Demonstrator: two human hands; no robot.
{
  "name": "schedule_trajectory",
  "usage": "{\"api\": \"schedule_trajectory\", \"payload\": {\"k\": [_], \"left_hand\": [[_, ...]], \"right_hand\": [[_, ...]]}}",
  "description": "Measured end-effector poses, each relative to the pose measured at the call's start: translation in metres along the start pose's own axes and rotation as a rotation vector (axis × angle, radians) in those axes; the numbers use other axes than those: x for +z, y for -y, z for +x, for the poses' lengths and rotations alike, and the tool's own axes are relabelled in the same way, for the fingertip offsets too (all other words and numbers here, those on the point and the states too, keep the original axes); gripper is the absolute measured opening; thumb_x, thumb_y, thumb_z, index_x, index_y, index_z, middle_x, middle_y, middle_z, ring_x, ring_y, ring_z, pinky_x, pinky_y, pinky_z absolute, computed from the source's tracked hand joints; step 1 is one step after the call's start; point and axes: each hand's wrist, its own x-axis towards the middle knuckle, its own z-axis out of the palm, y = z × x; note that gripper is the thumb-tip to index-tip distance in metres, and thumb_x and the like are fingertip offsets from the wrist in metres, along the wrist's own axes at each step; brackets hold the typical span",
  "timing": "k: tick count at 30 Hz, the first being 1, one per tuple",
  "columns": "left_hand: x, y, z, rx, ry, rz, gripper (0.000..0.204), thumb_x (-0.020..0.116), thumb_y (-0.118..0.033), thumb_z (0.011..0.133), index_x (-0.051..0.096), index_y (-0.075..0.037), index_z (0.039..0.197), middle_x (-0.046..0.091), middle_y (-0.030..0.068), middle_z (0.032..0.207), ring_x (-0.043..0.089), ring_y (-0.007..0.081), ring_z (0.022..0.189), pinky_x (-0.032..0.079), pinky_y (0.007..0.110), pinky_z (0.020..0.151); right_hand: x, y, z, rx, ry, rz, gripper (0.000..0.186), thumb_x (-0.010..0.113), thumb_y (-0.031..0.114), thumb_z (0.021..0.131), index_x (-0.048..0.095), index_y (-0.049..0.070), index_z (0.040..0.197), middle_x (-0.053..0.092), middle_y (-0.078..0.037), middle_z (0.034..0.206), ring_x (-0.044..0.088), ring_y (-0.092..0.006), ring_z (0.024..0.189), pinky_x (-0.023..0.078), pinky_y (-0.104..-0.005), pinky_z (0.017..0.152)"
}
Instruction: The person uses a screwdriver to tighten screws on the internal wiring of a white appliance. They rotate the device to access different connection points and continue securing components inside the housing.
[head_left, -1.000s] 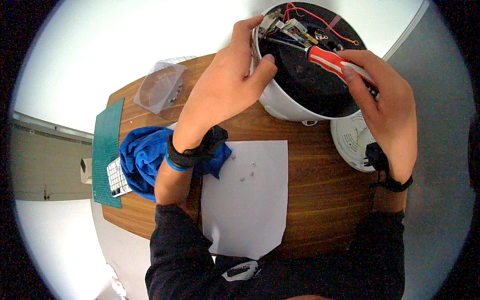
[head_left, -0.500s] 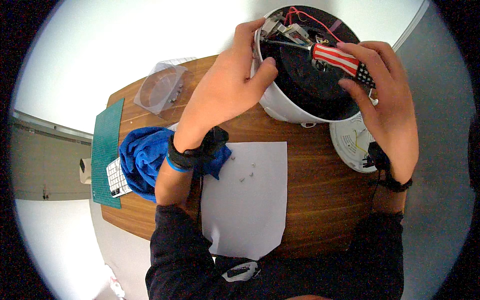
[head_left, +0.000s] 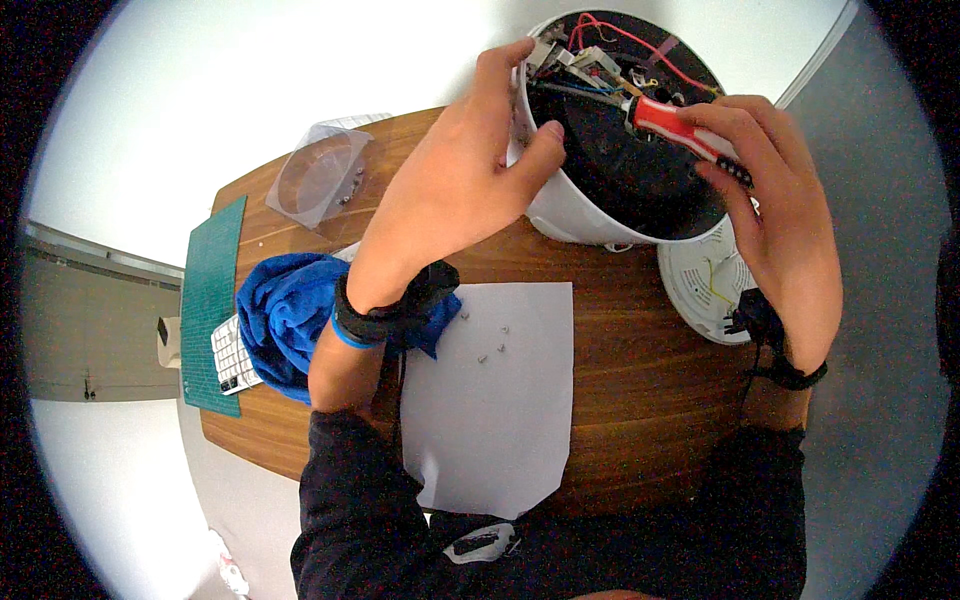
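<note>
A white round appliance housing (head_left: 578,207) with a black inside stands at the back right of the wooden table (head_left: 640,400). My left hand (head_left: 465,180) grips its left rim, forefinger at the top and thumb over the side. My right hand (head_left: 785,215) holds a screwdriver (head_left: 682,130) by its red, white and black handle, the shaft reaching toward the metal parts (head_left: 595,65) at the upper left inside. Red wires (head_left: 660,55) loop above these parts. Whether the tip touches a screw, I cannot tell.
A white disc (head_left: 700,295) lies beside the housing. Small screws (head_left: 502,348) rest on white paper (head_left: 485,430). A blue cloth (head_left: 285,320) partly covers a white keyboard (head_left: 232,355) near a green mat (head_left: 205,290). A clear plastic piece (head_left: 315,175) with small screws sits at the back left.
The screwdriver handle has rotated, showing different stripes, as my right fingers shifted on it. My left hand and the housing have moved very slightly.
</note>
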Motion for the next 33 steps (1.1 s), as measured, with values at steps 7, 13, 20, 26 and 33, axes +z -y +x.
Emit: {"api": "schedule_trajectory", "payload": {"k": [7,13,20,26,33], "left_hand": [[-0.002,-0.01,0.001,-0.068,0.043,0.027,0.059,0.06,-0.007,0.105,0.035,-0.003,0.158,0.063,0.0124,0.112,0.06,0.015,0.099,0.051,0.03,0.087],[0.001,0.015,0.006,0.028,-0.038,-0.044,0.056,0.057,-0.008,0.107,0.034,-0.003,0.158,0.065,0.0132,0.114,0.062,0.0152,0.095,0.053,0.032,0.082],[-0.008,0.008,0.007,-0.044,-0.037,0.006,0.063,0.061,-0.021,0.103,0.034,0.007,0.151,0.066,0.0255,0.083,0.071,0.0383,0.081,0.054,0.046,0.076],[-0.008,0.007,0.007,-0.051,-0.052,0.036,0.062,0.061,-0.021,0.102,0.034,0.009,0.15,0.066,0.0256,0.083,0.07,0.0389,0.08,0.054,0.046,0.076],[-0.007,0.008,0.009,-0.061,-0.033,-0.009,0.064,0.061,-0.021,0.102,0.034,0.009,0.151,0.065,0.0254,0.084,0.07,0.0386,0.081,0.054,0.045,0.077]], "right_hand": [[0.0,-0.002,-0.001,0.158,-0.024,0.127,0.049,0.079,-0.004,0.084,0.069,0.007,0.131,0.065,-0.011,0.127,0.068,-0.0317,0.112,0.057,-0.0387,0.093],[0.009,0.002,-0.001,0.248,-0.093,0.167,0.049,0.083,0.005,0.085,0.067,0.008,0.131,0.07,-0.014,0.126,0.072,-0.0304,0.107,0.057,-0.0368,0.094],[0.01,0.012,0.0,0.234,0.031,0.228,0.039,0.071,0.01,0.1,0.06,0.007,0.136,0.068,-0.017,0.124,0.068,-0.0327,0.113,0.053,-0.0374,0.098],[0.013,0.007,0.005,0.087,-0.017,0.204,0.04,0.067,-0.004,0.095,0.064,0.009,0.132,0.064,-0.014,0.122,0.066,-0.0329,0.109,0.052,-0.0389,0.097],[0.013,0.005,0.006,-0.024,0.026,0.152,0.055,0.07,-0.013,0.085,0.067,0.014,0.133,0.062,-0.011,0.128,0.062,-0.0339,0.118,0.052,-0.04,0.098]]}}
